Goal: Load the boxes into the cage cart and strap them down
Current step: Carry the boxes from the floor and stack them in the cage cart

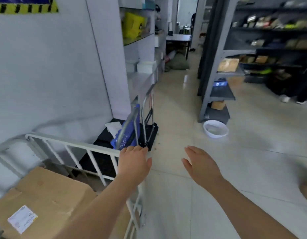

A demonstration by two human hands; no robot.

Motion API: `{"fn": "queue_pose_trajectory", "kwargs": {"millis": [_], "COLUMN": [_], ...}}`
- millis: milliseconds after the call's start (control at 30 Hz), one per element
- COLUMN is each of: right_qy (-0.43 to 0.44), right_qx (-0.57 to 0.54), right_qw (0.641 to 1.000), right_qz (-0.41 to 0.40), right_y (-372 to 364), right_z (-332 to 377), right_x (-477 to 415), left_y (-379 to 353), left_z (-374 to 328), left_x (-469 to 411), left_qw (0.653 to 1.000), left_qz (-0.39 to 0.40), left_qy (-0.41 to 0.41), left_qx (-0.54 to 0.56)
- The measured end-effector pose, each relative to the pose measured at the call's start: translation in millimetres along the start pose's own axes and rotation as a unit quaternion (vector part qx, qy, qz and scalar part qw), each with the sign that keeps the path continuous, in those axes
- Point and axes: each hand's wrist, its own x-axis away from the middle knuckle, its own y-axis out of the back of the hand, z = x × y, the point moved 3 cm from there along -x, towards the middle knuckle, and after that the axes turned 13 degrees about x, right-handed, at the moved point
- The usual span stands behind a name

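A white metal cage cart [75,145] stands at the lower left, its railed side running from the wall toward me. Inside it lies a large brown cardboard box [51,200] with a white and yellow label [22,218] on top. My left hand [134,163] is over the cart's front corner rail; its fingers look fairly straight, but the frame does not show whether they close on the rail. My right hand [200,163] hovers in the air to the right of the cart with straight fingers and holds nothing. No strap is in view.
A folded hand trolley [146,121] and a blue folded crate [127,133] lean by the wall just beyond the cart. A white basin [216,129] sits on the tiled floor beside a grey shelf rack [216,94]. An aisle runs ahead between shelving.
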Motion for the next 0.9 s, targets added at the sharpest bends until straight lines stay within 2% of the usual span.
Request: {"fn": "queue_pose_trajectory", "kwargs": {"millis": [67, 267, 433, 633, 900], "right_qy": [-0.048, -0.174, -0.269, -0.403, -0.534], "right_qx": [-0.004, 0.01, 0.024, 0.036, 0.03], "right_qw": [0.999, 0.985, 0.963, 0.914, 0.844], "right_qz": [-0.024, -0.015, -0.002, 0.027, 0.041], "right_y": [5, 20, 25, 27, 8], "right_z": [-55, -205, -310, -406, -523], "right_x": [31, 144, 239, 329, 391], "left_y": [-13, -71, -121, -175, -239], "left_z": [-55, -224, -360, -494, -654], "left_x": [-5, -3, 12, 24, 3], "left_qw": [0.999, 0.986, 0.962, 0.923, 0.857], "left_qz": [0.013, 0.042, 0.071, 0.101, 0.131], "left_qy": [-0.046, -0.161, -0.264, -0.372, -0.497], "left_qx": [-0.004, 0.003, -0.006, 0.023, 0.015]}}
